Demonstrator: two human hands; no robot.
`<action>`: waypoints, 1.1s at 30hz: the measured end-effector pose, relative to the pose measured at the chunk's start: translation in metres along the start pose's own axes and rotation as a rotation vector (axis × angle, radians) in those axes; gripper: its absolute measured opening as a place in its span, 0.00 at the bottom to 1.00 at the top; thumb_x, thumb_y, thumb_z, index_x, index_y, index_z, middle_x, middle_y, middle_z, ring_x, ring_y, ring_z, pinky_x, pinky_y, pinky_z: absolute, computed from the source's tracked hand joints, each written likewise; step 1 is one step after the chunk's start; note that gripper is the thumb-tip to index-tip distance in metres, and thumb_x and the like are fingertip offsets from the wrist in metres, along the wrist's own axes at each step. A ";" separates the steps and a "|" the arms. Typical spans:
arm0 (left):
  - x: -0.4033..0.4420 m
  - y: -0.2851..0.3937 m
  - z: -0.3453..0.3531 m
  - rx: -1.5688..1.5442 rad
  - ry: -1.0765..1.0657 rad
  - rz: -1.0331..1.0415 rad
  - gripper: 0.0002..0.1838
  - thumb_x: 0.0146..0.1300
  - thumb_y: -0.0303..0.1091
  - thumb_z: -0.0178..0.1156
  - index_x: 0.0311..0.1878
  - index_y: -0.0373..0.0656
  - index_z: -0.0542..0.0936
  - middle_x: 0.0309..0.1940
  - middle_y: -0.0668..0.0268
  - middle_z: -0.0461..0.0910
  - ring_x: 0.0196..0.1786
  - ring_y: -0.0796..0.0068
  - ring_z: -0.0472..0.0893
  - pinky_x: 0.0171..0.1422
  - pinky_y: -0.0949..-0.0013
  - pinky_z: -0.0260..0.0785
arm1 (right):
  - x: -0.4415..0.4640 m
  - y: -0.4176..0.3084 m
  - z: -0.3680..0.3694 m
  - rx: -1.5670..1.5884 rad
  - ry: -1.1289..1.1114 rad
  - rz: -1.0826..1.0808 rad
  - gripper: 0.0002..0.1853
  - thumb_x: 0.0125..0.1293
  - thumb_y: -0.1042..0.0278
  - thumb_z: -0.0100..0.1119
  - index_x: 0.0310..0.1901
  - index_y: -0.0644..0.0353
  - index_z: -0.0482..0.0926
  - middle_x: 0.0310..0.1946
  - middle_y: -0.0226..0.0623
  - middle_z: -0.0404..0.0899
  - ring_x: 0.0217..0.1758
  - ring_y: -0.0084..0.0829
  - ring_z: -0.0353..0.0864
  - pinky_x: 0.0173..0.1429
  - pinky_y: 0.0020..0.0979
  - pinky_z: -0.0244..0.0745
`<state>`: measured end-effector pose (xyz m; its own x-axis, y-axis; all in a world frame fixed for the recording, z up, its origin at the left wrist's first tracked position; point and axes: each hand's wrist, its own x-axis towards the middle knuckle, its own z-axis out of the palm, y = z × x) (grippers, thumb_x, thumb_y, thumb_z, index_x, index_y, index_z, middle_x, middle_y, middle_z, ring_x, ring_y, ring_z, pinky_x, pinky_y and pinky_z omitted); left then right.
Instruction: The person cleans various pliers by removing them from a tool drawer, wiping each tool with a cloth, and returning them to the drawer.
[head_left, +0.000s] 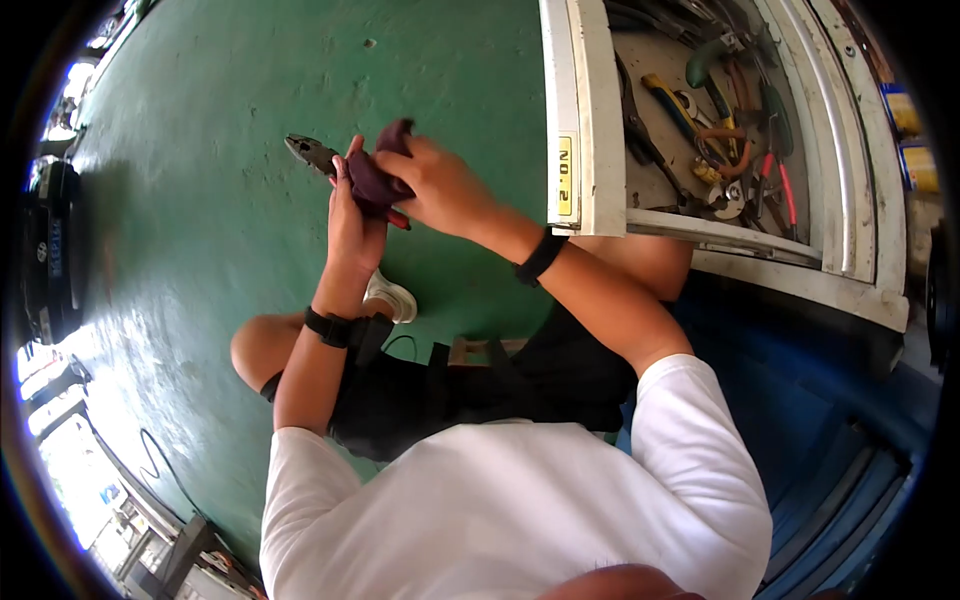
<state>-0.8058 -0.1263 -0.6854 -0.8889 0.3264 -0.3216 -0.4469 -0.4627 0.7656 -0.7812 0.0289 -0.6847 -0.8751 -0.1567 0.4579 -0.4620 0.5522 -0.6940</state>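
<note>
A pair of pliers (312,153) with dark jaws and red handles lies across my left hand (350,222), jaws pointing up and left. The fingers of that hand are closed around it, and a red handle end sticks out below my right hand (432,185). Bunched in my right hand is a dark maroon cloth (375,180), pressed against the pliers. The cloth covers most of the handles. Both hands are above the green floor, left of the open drawer.
An open white drawer (587,120) labelled NO.2 stands at right, holding several pliers and other hand tools (690,110). Below it is a blue surface (740,330). My bent knees and a white shoe (392,296) are beneath my arms. A dark object (52,250) stands far left.
</note>
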 end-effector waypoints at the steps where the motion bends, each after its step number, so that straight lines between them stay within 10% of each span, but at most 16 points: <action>1: 0.003 -0.004 0.004 0.027 0.013 0.059 0.32 0.79 0.56 0.37 0.75 0.43 0.58 0.70 0.56 0.67 0.69 0.61 0.70 0.73 0.57 0.66 | 0.002 0.001 -0.001 0.012 0.017 -0.009 0.24 0.49 0.68 0.74 0.51 0.55 0.79 0.42 0.51 0.77 0.44 0.52 0.80 0.45 0.46 0.78; 10: 0.012 0.045 -0.012 -0.134 0.118 0.214 0.27 0.77 0.50 0.47 0.67 0.37 0.67 0.64 0.53 0.74 0.69 0.59 0.71 0.71 0.58 0.67 | -0.005 -0.031 -0.012 0.045 -0.249 -0.048 0.24 0.53 0.75 0.68 0.55 0.52 0.78 0.44 0.55 0.75 0.42 0.55 0.82 0.44 0.48 0.81; 18: 0.001 0.064 0.021 -0.076 0.061 0.343 0.12 0.75 0.40 0.55 0.50 0.41 0.72 0.38 0.67 0.72 0.41 0.75 0.72 0.51 0.67 0.67 | -0.010 -0.028 -0.002 0.137 -0.025 -0.042 0.24 0.57 0.79 0.59 0.57 0.54 0.77 0.41 0.55 0.75 0.37 0.56 0.81 0.42 0.46 0.80; 26: -0.048 0.132 0.131 0.555 -0.114 0.570 0.07 0.72 0.30 0.55 0.49 0.42 0.71 0.33 0.70 0.70 0.36 0.81 0.68 0.44 0.73 0.64 | -0.025 -0.016 0.011 -0.256 -0.351 -0.184 0.10 0.60 0.70 0.58 0.44 0.53 0.81 0.37 0.46 0.77 0.34 0.42 0.86 0.36 0.41 0.82; 28: -0.068 0.144 0.169 1.109 -0.080 0.398 0.07 0.70 0.29 0.57 0.48 0.41 0.72 0.31 0.72 0.69 0.31 0.81 0.67 0.38 0.73 0.64 | -0.022 -0.017 0.008 -0.324 -0.418 -0.177 0.09 0.60 0.69 0.58 0.42 0.53 0.81 0.37 0.44 0.78 0.33 0.41 0.87 0.35 0.40 0.83; 33: -0.071 0.125 0.250 1.677 -0.500 0.762 0.14 0.55 0.28 0.68 0.43 0.38 0.76 0.25 0.65 0.73 0.27 0.75 0.73 0.34 0.70 0.67 | -0.023 -0.017 -0.005 -0.386 -0.468 -0.241 0.07 0.59 0.71 0.59 0.39 0.50 0.80 0.38 0.43 0.79 0.36 0.43 0.87 0.37 0.42 0.82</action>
<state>-0.7730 -0.0012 -0.4272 -0.5781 0.7836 0.2277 0.7843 0.4565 0.4202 -0.7528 0.0271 -0.6804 -0.7641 -0.6047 0.2249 -0.6443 0.6979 -0.3127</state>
